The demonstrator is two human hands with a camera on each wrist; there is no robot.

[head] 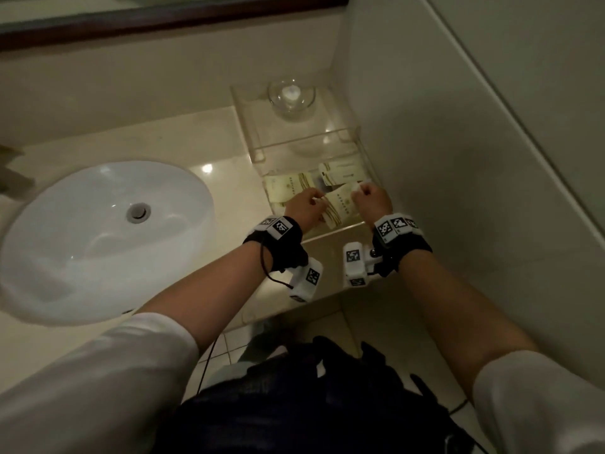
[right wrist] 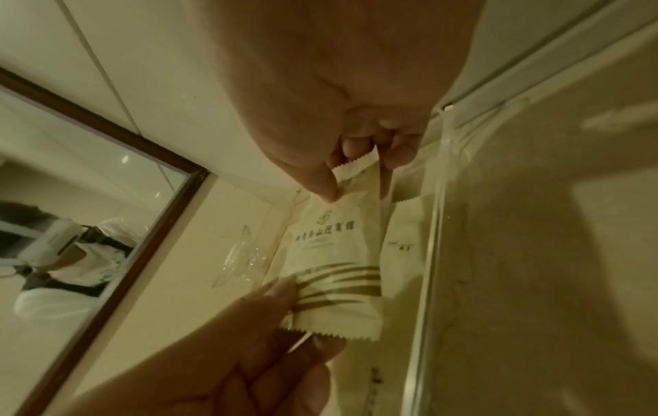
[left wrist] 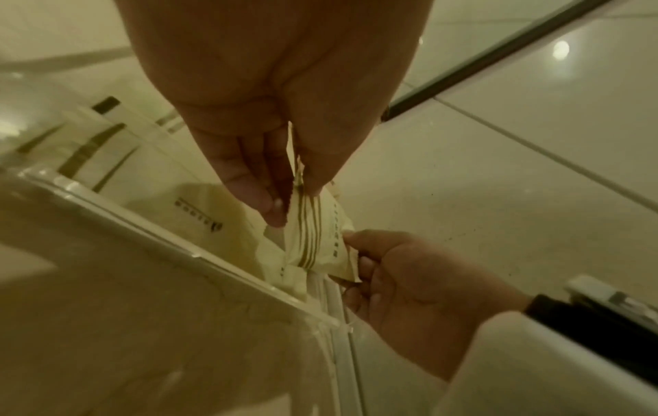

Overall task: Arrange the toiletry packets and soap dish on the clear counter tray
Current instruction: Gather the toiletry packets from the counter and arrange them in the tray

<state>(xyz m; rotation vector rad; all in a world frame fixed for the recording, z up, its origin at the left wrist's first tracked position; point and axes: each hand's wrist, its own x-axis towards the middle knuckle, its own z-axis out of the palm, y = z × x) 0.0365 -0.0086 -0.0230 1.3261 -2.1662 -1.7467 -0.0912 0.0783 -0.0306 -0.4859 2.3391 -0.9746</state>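
Observation:
A clear tray (head: 249,126) stands on the counter against the right wall. A glass soap dish (head: 291,96) sits at its far end. Cream packets with brown stripes lie in its near half: one on the left (head: 288,188), one at the back right (head: 342,172). Both hands hold a third packet (head: 340,208) over the tray's near right part. My left hand (head: 315,198) pinches its striped end (left wrist: 310,239). My right hand (head: 359,190) pinches the serrated top edge (right wrist: 331,253), between thumb (right wrist: 320,180) and fingers. In the right wrist view another packet (right wrist: 402,233) shows behind it.
A white basin (head: 104,237) fills the counter to the left of the tray. The tiled wall (head: 474,158) rises right beside the tray. A dark-framed mirror (head: 163,14) runs along the back. The counter's front edge (head: 294,309) lies below the wrists.

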